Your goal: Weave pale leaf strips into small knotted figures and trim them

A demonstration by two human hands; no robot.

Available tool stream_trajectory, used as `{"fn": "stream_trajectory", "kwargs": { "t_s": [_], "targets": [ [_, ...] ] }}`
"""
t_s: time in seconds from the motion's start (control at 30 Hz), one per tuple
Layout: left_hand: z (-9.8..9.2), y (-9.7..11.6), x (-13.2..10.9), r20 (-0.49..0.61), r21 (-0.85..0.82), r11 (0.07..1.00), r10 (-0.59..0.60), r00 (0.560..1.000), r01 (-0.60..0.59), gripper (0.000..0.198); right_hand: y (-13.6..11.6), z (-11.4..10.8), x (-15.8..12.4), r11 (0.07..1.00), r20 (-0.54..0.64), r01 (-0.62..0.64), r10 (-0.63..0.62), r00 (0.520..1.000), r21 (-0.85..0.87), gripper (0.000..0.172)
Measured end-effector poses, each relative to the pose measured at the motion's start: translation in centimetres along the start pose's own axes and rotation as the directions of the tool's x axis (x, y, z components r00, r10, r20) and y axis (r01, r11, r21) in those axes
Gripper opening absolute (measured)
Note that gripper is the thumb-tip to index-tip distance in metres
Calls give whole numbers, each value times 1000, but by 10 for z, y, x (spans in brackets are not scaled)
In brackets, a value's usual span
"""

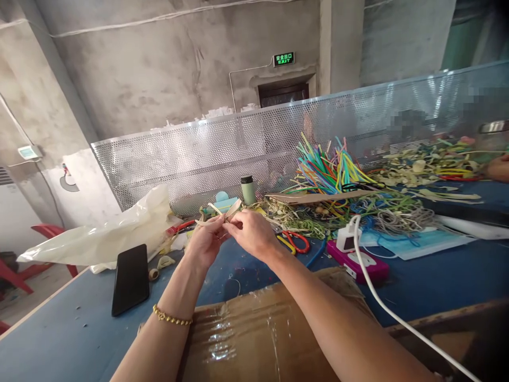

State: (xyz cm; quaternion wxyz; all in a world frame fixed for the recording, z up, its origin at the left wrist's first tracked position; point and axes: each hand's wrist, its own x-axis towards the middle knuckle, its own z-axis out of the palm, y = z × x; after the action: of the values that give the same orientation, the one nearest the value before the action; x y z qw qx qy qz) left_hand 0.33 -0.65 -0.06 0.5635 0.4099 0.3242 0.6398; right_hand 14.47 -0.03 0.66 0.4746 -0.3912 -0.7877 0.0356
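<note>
Both my hands meet above the blue table (71, 329), just past a taped cardboard box (254, 334). My left hand (205, 241) and my right hand (251, 232) are closed in a pinch on the same pale cream strip (222, 210), which sticks out to the left and up between the fingers. A gold bracelet (172, 318) circles my left wrist. Behind my hands lies a tangle of pale and green strips (302, 223), and farther right a heap of coloured strips (334, 170).
A black phone (130, 278) lies left of my arms beside a cream plastic bag (115, 233). Red-handled scissors (296, 241), a magenta power bank (358, 262) with a white cable, a green flask (248, 190) and a perforated metal screen (246, 148) stand beyond. Another person's hand (499, 167) shows far right.
</note>
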Motion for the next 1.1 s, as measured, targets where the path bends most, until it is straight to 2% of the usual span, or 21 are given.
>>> {"fn": "stream_trajectory", "kwargs": {
  "t_s": [0.07,0.17,0.27,0.37,0.63,0.83,0.97,1.1],
  "targets": [
    [3,-1,-2,39,21,1000,21,999,-22,16,-2,2,-1,999,30,-45,44,999,8,30],
    [6,-2,-3,73,94,989,108,992,-114,22,-1,3,0,990,67,-110,105,992,85,32],
    [6,0,-4,37,148,970,189,981,-192,24,0,4,0,985,107,-116,102,989,128,37],
    [6,2,-4,1,152,965,214,977,-211,25,-1,3,0,988,115,-94,80,990,124,38],
    [3,10,-5,21,152,977,149,989,-151,26,-2,1,-1,977,199,-35,-8,980,211,39],
    [0,12,-5,21,171,977,128,992,-130,27,1,2,-1,975,222,-19,-32,974,223,34],
    [-4,10,-2,35,169,979,111,993,-115,28,2,4,-1,975,222,36,-86,971,218,32],
    [-8,8,2,62,108,991,70,996,-77,25,3,6,-2,978,220,5,-53,974,210,33]
  ]
}}
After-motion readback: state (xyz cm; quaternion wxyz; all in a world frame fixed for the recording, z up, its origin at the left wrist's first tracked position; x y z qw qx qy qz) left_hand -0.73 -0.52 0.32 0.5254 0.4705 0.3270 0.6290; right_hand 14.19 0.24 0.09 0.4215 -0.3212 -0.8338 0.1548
